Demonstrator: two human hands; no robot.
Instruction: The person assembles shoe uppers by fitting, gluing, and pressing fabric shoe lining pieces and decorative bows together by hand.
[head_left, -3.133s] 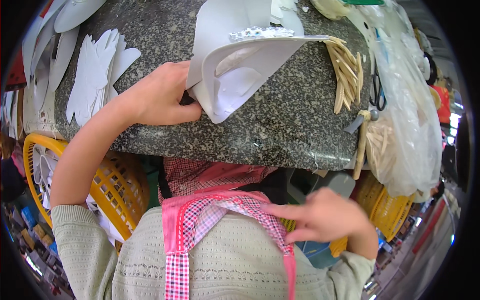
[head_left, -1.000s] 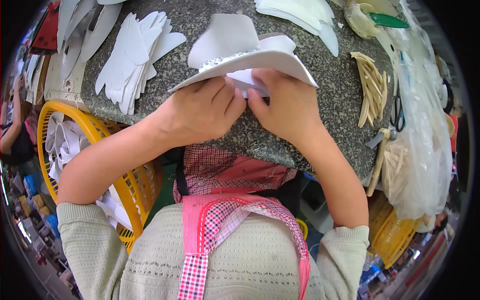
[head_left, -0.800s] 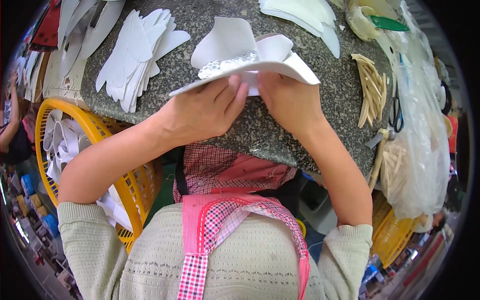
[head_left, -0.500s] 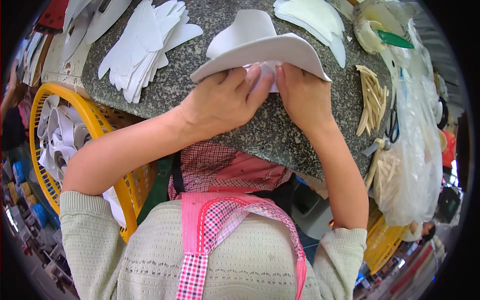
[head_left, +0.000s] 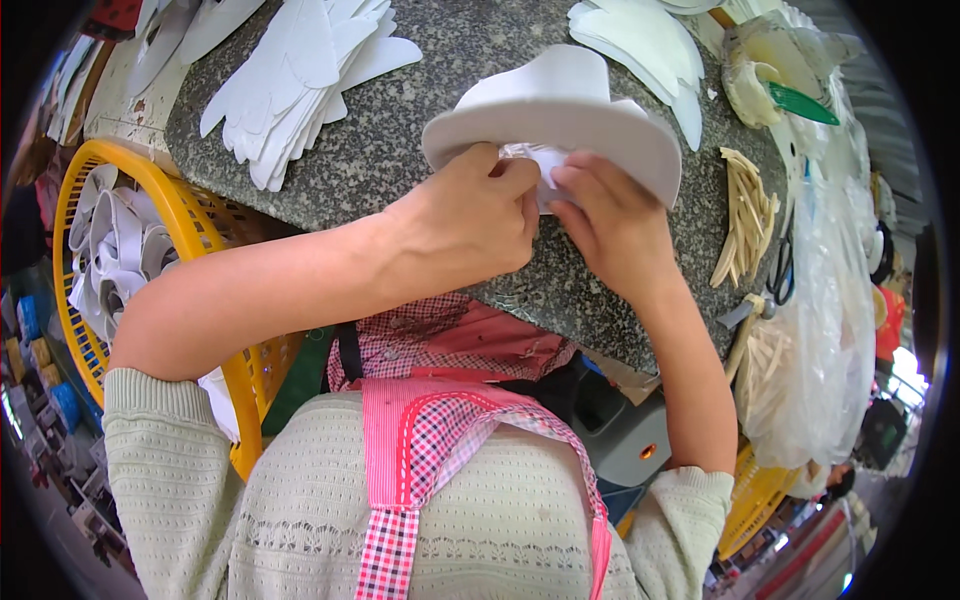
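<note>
A white cowboy-style hat (head_left: 545,120) with a raised crown and a wide curved brim is in front of me, tilted, its underside toward me. My left hand (head_left: 475,205) is closed at the near left of the brim, thumb and fingers pinched on the hat's inner edge. My right hand (head_left: 620,215) lies under the right side of the brim, thumb and fingertips apart, the fingertips near the pale inside of the opening. The brim hides some of its other fingers.
A speckled stone tabletop (head_left: 450,60) carries white cut sheets (head_left: 290,90) at left, more sheets (head_left: 645,55) at right, and thin wooden strips (head_left: 745,215). Scissors (head_left: 783,265) and a clear plastic bag (head_left: 825,330) are on the right. A yellow basket (head_left: 185,225) holds white pieces at left.
The hat and both hands have shifted slightly right and down in the view. My right thumb has moved away from the brim, spreading from the fingers. My left fingers have curled tighter.
</note>
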